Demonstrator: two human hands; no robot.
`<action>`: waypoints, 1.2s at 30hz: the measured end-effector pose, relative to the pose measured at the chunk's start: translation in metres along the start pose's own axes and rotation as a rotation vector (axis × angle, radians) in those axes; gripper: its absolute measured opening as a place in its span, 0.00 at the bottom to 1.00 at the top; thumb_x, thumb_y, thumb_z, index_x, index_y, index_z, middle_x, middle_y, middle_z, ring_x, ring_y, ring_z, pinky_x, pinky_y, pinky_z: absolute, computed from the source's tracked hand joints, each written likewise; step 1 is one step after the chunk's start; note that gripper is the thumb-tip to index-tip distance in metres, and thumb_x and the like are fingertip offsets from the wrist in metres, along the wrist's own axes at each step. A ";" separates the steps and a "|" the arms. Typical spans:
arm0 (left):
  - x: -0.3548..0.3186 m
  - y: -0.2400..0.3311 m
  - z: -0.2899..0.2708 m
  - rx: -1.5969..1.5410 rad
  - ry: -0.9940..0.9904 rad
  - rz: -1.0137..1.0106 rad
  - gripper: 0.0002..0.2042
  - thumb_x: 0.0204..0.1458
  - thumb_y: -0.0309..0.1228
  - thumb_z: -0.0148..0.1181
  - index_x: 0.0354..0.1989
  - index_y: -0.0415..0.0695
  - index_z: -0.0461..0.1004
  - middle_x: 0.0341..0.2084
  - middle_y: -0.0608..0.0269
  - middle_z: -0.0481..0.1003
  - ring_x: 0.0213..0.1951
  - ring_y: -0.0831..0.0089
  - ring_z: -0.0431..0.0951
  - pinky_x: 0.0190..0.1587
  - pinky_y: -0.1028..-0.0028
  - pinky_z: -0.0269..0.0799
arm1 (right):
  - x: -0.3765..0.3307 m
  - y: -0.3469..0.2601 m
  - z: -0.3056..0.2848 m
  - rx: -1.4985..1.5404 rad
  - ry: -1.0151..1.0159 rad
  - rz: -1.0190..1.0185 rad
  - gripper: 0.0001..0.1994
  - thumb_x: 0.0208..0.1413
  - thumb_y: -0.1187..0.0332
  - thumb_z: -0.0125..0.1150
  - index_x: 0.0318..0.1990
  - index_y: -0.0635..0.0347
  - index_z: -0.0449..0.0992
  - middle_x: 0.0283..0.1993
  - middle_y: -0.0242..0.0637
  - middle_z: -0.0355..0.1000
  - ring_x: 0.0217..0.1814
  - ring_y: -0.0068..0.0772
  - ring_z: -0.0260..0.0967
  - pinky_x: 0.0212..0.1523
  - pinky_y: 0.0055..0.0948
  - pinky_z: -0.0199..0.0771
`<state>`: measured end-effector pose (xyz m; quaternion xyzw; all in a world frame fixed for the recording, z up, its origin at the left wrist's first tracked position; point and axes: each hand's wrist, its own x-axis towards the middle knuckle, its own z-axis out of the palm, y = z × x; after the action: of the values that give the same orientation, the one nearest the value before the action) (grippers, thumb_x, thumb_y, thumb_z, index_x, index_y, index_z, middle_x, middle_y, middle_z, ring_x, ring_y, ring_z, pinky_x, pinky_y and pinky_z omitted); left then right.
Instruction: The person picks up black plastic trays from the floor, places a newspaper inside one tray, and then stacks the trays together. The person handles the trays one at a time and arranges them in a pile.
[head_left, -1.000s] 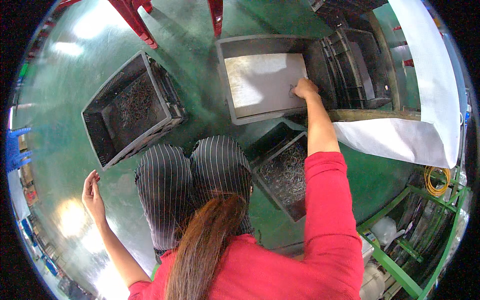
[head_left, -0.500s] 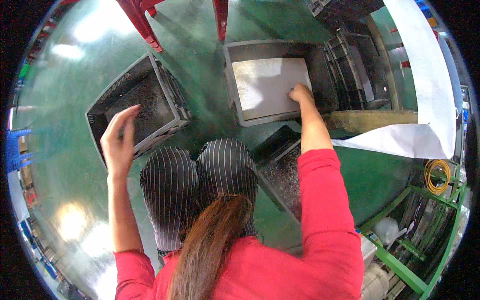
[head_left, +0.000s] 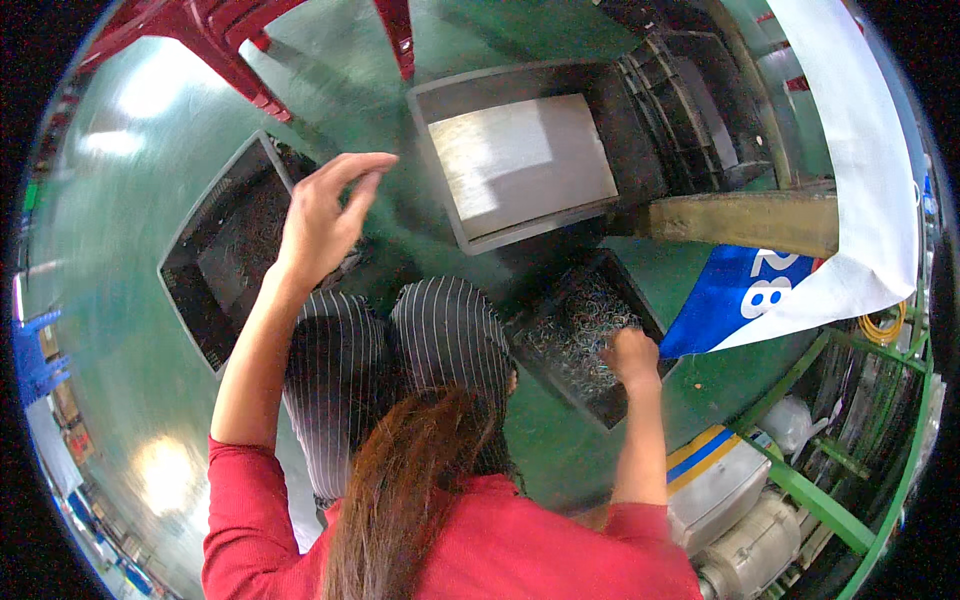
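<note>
My right hand (head_left: 632,358) is over the right side of a dark shallow tray (head_left: 585,409), at the small metal pieces (head_left: 572,325) heaped in it. Its fingers are curled together, and whatever may be in them is hidden. My left hand (head_left: 322,225) hovers past the near right corner of a dark crate (head_left: 205,212), fingers apart and holding nothing. Farther ahead stands a grey crate (head_left: 437,175) with a flat pale sheet (head_left: 530,165) lying in it.
Red plastic stool legs (head_left: 262,95) stand at the far left. A wooden beam (head_left: 745,220) and a hanging white-and-blue banner (head_left: 870,180) are on the right. Nearer right are a green metal frame (head_left: 820,510) and a pale box (head_left: 715,490).
My right hand has gone from the pale sheet in the grey crate back to the metal pieces in the tray. My left hand has moved right, off the left crate. The banner's blue side now shows.
</note>
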<state>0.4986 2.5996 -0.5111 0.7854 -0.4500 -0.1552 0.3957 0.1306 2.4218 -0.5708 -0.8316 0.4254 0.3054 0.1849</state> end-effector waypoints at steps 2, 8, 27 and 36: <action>0.013 -0.007 0.022 0.014 -0.136 0.117 0.11 0.52 0.28 0.50 0.42 0.38 0.71 0.40 0.53 0.73 0.45 0.63 0.72 0.49 0.70 0.65 | 0.005 -0.035 -0.017 0.064 0.077 -0.086 0.15 0.43 0.57 0.62 0.31 0.61 0.74 0.36 0.46 0.72 0.39 0.49 0.69 0.39 0.41 0.69; 0.024 0.028 0.159 0.304 -0.526 0.201 0.32 0.50 0.48 0.51 0.56 0.36 0.56 0.39 0.39 0.71 0.44 0.49 0.71 0.46 0.60 0.68 | 0.139 -0.133 -0.167 0.618 0.962 -0.412 0.13 0.47 0.66 0.56 0.41 0.60 0.71 0.40 0.45 0.69 0.44 0.47 0.66 0.45 0.37 0.66; 0.029 -0.004 0.199 0.304 -0.490 0.307 0.14 0.52 0.38 0.50 0.41 0.43 0.63 0.18 0.49 0.73 0.23 0.52 0.75 0.25 0.59 0.71 | 0.300 0.016 -0.256 0.097 0.720 0.427 0.14 0.54 0.68 0.50 0.49 0.51 0.71 0.50 0.39 0.69 0.52 0.40 0.66 0.51 0.39 0.67; 0.036 0.003 0.205 0.332 -0.470 0.323 0.18 0.49 0.40 0.53 0.44 0.42 0.63 0.25 0.50 0.73 0.31 0.53 0.75 0.31 0.59 0.72 | 0.207 -0.068 -0.310 -0.126 0.944 -0.144 0.20 0.45 0.67 0.62 0.48 0.50 0.71 0.41 0.47 0.72 0.46 0.48 0.69 0.44 0.43 0.68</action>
<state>0.3941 2.4704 -0.6356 0.7003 -0.6669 -0.1922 0.1671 0.3886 2.1611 -0.4742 -0.9164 0.3848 -0.0939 -0.0584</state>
